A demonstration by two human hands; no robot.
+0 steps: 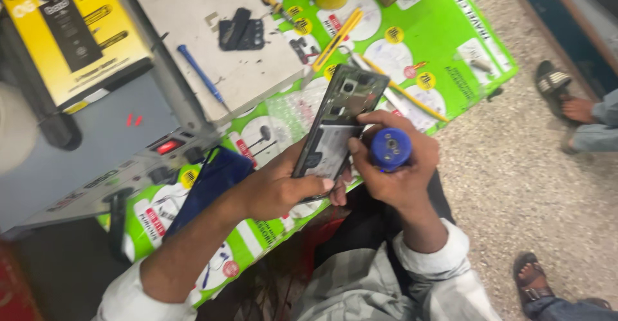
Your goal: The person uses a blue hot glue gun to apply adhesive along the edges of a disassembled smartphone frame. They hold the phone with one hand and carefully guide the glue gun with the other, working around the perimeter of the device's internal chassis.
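Head view: the opened black smartphone with its back cover off (336, 122) is clamped in the left hand (283, 189) above the green printed surface (450, 31); the right hand (399, 166) is closed round a blue-handled screwdriver (390, 148) at the phone's lower edge. A slipped tip could gouge the exposed board. With the phone held off the surface, a freed screw could be lost to the speckled floor (515, 186).

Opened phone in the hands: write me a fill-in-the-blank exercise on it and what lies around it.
1. The left hand holds the opened phone while the right hand holds a tool with a round ____ handle.
2. The phone's back cover is ____.
3. A slim blue screwdriver lies on the ____ board.

Missing words: blue; off; white
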